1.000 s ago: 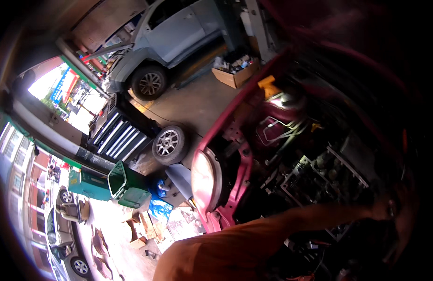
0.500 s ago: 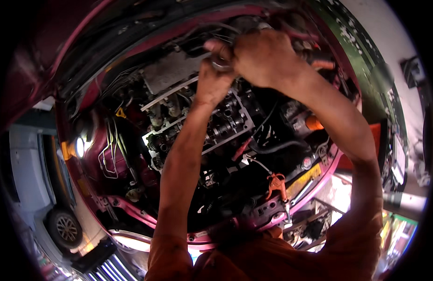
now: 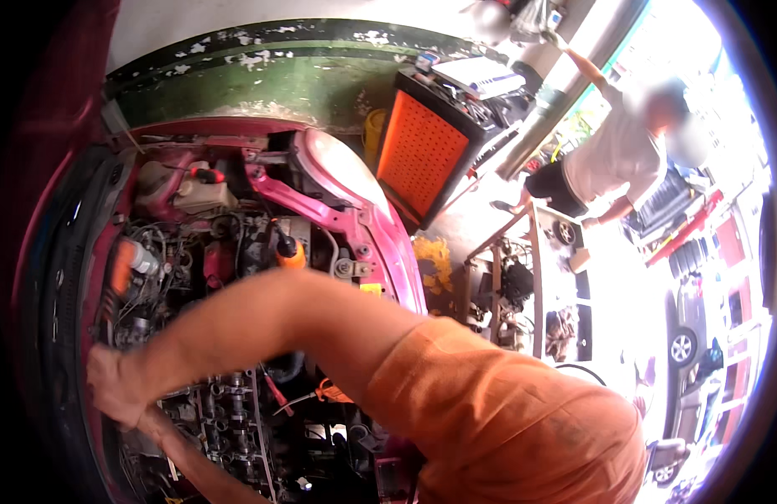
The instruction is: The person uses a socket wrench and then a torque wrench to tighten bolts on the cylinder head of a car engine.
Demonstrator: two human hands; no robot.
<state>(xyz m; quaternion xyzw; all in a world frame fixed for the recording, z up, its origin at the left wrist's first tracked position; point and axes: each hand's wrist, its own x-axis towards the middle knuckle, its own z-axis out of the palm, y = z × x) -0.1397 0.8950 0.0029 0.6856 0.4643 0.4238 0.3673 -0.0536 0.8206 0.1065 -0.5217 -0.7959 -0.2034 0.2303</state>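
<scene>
My right hand (image 3: 115, 385) is closed, fingers curled, at the far left side of the pink car's engine bay. What it grips is hidden and smeared by motion. My left forearm (image 3: 191, 460) rises from the lower edge to meet it, and my left hand is mostly covered by the right one. Just right of the left forearm lies the opened engine top (image 3: 237, 412) with its bare camshaft area. A blurred orange piece (image 3: 122, 267) sits beyond my right hand. Under my right arm are a red-handled tool (image 3: 277, 395) and an orange trigger-shaped tool (image 3: 331, 391).
An orange-handled black tool (image 3: 289, 249) stands near the pink front rail (image 3: 300, 197). A red-and-black tool (image 3: 208, 175) rests by a pale reservoir (image 3: 204, 196). Beyond are an orange tool cart (image 3: 426, 143), a metal frame (image 3: 535, 277) with parts, and a person (image 3: 611, 160) in a white shirt.
My view has swung to the right, bringing in the cart, the metal frame and the other person. My hands stay together, now at the left of the picture.
</scene>
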